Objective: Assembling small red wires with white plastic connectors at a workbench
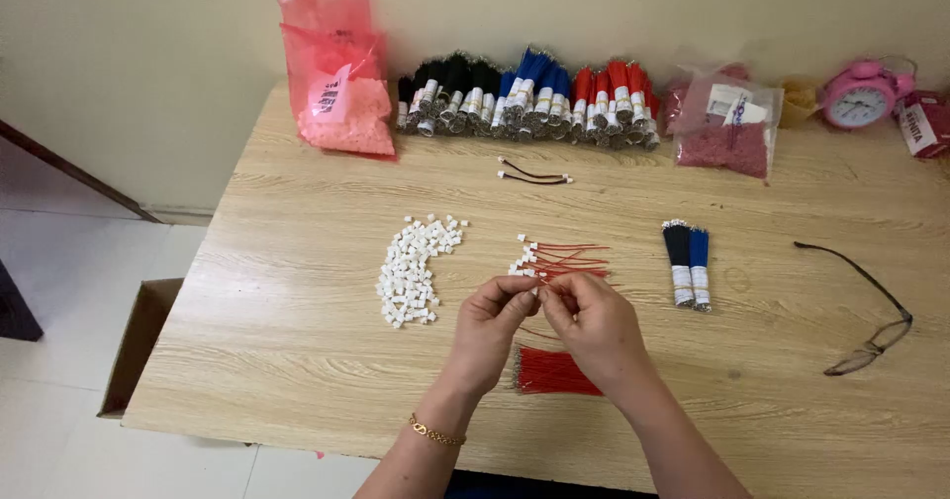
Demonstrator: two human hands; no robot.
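Both hands meet just above the near middle of the counter (297, 291). The left hand (492, 326) and the right hand (594, 326) are closed in a pinch, fingertips together, on a thin red wire (539, 333) and what seems to be a small white plug; the piece itself is too small to make out clearly.

Just beyond the fingertips lies a fan of finished red wires (564, 259) with white ends, and right under the wrists sits a bundle of loose red wires (554, 372). A careless move of either wrist could scatter that bundle or drag the fan out of order.

To the left, the pile of white plugs (416, 267) lies loose, so a brush of the left hand could send some rolling toward the counter's edge and into the cardboard box (134, 346) on the floor.

The tiny part could also slip from the pinch, or the wire end could bend if pushed in crooked.
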